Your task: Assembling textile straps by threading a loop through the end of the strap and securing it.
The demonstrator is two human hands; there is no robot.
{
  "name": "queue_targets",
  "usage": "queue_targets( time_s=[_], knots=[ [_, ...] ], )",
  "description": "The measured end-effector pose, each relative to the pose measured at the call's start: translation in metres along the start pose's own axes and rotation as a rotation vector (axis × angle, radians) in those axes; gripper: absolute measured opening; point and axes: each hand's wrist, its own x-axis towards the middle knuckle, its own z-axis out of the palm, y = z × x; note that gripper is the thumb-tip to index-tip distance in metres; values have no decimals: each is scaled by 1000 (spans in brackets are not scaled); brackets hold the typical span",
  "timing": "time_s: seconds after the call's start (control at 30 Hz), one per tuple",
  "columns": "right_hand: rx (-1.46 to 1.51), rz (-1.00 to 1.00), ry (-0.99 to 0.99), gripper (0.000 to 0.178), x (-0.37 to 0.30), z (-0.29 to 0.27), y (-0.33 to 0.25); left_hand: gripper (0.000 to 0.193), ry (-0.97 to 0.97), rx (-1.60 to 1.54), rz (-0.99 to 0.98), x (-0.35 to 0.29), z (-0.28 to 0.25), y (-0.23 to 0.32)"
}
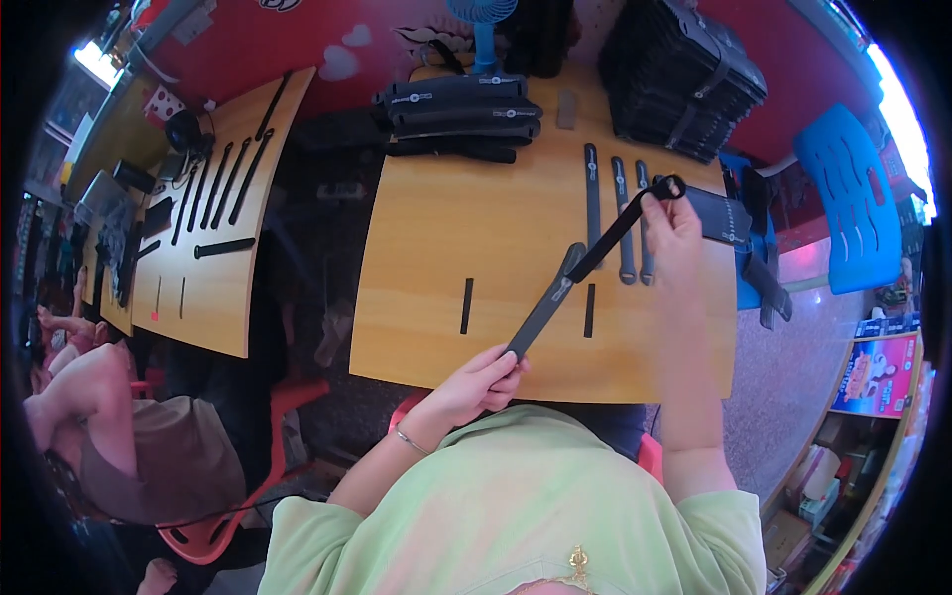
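Note:
A long dark strap (541, 314) with a grey lower half and a black, fuzzy-looking upper half runs slantwise above the table between my hands. My left hand (481, 387) is closed on its lower grey end, near the table's front edge. Fingers of my right hand (673, 238) pinch its upper end, which curls over in a small loop. Just beyond, several similar grey straps (593, 193) lie lengthwise on the wooden table (426, 238). Two short black strips (466, 305) mark the tabletop nearer me, one of them beside the held strap.
Stacked dark strap bundles (461, 114) sit at the table's back, before a blue fan (484, 30). A tall black pile (684, 79) stands at back right, a blue chair (848, 198) beyond. At left, a person (149, 446) sits by another table (223, 288) with straps.

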Motion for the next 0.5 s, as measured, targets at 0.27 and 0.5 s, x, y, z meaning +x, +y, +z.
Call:
queue_targets(
  time_s=[0.27,0.5],
  knots=[
    [167,-144,58,7,36,-7,-32,20,-134,6,17,-30,2,13],
    [337,-324,284,11,56,-14,-53,20,-136,75,40,-48,5,29]
  ],
)
